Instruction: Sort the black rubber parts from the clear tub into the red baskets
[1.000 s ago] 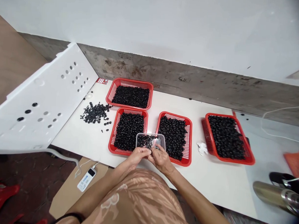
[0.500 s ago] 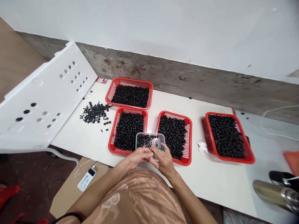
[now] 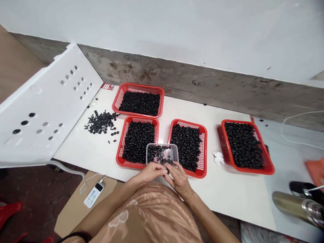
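My left hand [image 3: 150,171] and my right hand [image 3: 179,179] meet at the near table edge, fingertips pinched together on a small black part [image 3: 166,167]. Just beyond them a clear plastic tub [image 3: 162,154] of small black parts rests across two red baskets. The left one [image 3: 137,141] and the right one [image 3: 188,146] are both full of black parts. Both hands are closed; the part between the fingers is mostly hidden.
A third red basket [image 3: 139,103] sits at the back, a fourth [image 3: 244,145] to the right. Loose black parts [image 3: 101,121] lie left of them beside a tilted white perforated panel [image 3: 42,106]. A metal flask [image 3: 297,204] lies at the right; a white device [image 3: 93,194] lies on cardboard below.
Both hands stay pinched together in front of the tub, shifting slightly nearer me. The camera has tilted a little.
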A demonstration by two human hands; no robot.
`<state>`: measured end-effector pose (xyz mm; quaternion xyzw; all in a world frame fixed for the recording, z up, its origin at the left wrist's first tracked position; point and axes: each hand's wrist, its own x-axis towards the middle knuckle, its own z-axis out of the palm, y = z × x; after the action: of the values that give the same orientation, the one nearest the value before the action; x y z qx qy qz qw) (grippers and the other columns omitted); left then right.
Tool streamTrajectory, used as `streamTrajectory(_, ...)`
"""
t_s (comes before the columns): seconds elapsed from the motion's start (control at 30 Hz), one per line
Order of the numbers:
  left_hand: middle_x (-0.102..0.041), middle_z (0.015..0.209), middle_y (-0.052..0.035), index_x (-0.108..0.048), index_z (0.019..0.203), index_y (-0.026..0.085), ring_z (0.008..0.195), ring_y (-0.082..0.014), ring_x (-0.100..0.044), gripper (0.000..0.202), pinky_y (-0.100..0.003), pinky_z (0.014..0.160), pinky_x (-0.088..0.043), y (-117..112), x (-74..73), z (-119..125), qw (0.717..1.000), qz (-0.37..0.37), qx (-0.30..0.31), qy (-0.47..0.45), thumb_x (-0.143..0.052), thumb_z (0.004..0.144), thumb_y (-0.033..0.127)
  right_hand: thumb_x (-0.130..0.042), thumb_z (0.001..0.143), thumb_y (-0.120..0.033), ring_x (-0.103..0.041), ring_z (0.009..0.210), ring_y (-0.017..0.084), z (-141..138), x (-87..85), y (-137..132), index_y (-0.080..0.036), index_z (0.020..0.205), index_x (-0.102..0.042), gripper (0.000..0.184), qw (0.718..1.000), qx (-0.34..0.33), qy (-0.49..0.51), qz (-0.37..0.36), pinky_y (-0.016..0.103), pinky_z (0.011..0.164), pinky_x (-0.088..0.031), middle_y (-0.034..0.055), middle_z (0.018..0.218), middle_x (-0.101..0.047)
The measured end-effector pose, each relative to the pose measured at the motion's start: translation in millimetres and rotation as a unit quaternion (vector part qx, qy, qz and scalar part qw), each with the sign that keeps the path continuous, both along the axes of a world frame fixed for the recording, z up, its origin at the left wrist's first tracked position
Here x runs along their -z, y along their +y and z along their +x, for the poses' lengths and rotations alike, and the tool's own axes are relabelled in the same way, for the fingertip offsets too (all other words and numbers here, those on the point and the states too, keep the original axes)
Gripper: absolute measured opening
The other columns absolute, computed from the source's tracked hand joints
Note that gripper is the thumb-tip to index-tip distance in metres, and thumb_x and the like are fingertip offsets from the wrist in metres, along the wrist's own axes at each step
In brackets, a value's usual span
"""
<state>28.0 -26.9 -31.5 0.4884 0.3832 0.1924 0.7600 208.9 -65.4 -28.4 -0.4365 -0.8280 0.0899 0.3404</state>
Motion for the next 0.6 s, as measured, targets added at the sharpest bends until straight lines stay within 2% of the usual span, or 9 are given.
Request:
streamTrajectory(0.07,-0.071,0.090,-0.0068,-0.071,0.092,0.012,0.083,-0.0177,-0.061,0.034,-0.026,0.077,-0.043,4.9,1.1,-4.0,0.997,0.043,-0.020,0.059,-0.060,0.079,0.042,-0.056,0.089,-0.017,-0.067,0.082,0.017,15.0,-2.6,6.0,-0.019,0.132,-0.046,0.044,0.999,0.053,0.000,-0.003,0.042,0.094,-0.047,0.0078,0.102,-0.071)
streamTrajectory(0.13,-0.071,0.093,-0.0055,-0.069,0.100,0.015,0.084,-0.0172,-0.062,0.032,-0.025,0.076,-0.044,11.7,0.0,-8.4,0.983,0.098,-0.052,0.148,-0.058,0.082,0.039,-0.058,0.088,-0.023,-0.066,0.086,0.018,32.5,-6.2,13.7,-0.021,0.128,-0.052,0.040,0.987,0.163,0.013,-0.008,0.041,0.092,-0.047,0.0075,0.104,-0.070)
streamTrajectory(0.2,-0.071,0.089,-0.0032,-0.069,0.099,0.018,0.080,-0.0163,-0.062,0.027,-0.025,0.075,-0.044,19.8,-1.9,-10.8,0.953,0.169,-0.055,0.245,-0.054,0.084,0.035,-0.060,0.087,-0.034,-0.063,0.100,0.022,48.1,-9.5,20.6,-0.020,0.131,-0.050,0.047,0.956,0.288,0.037,-0.029,0.043,0.093,-0.046,0.0110,0.116,-0.066)
streamTrajectory(0.27,-0.070,0.089,-0.0021,-0.069,0.097,0.021,0.082,-0.0164,-0.062,0.023,-0.026,0.077,-0.044,28.2,-2.2,-9.3,0.912,0.250,-0.025,0.325,-0.050,0.087,0.029,-0.059,0.086,-0.041,-0.059,0.108,0.024,57.6,-11.1,24.2,-0.018,0.131,-0.050,0.052,0.934,0.348,0.066,-0.055,0.044,0.095,-0.045,0.0128,0.122,-0.062)
streamTrajectory(0.37,-0.068,0.096,-0.0046,-0.067,0.099,0.021,0.091,-0.0187,-0.061,0.024,-0.028,0.081,-0.044,39.2,3.5,-0.2,0.844,0.351,0.055,0.403,-0.045,0.088,0.021,-0.054,0.088,-0.041,-0.063,0.099,0.021,57.6,-8.4,21.6,-0.018,0.117,-0.061,0.037,0.930,0.338,0.102,-0.103,0.038,0.090,-0.048,0.0102,0.111,-0.067)
streamTrajectory(0.47,-0.066,0.092,-0.0087,-0.067,0.094,0.017,0.090,-0.0216,-0.061,0.025,-0.031,0.079,-0.045,46.6,14.1,11.4,0.788,0.401,0.154,0.440,-0.043,0.088,0.015,-0.050,0.091,-0.037,-0.064,0.089,0.019,47.0,-1.8,14.3,-0.019,0.101,-0.068,0.027,0.939,0.297,0.101,-0.142,0.034,0.084,-0.050,0.0077,0.097,-0.070)
streamTrajectory(0.6,-0.065,0.091,-0.0113,-0.066,0.094,0.014,0.089,-0.0226,-0.061,0.025,-0.033,0.077,-0.046,51.9,26.3,28.2,0.771,0.424,0.202,0.429,-0.042,0.088,0.012,-0.048,0.092,-0.033,-0.063,0.085,0.018,34.5,6.5,7.8,-0.019,0.097,-0.069,0.025,0.949,0.263,0.065,-0.164,0.034,0.081,-0.048,0.0066,0.092,-0.071)
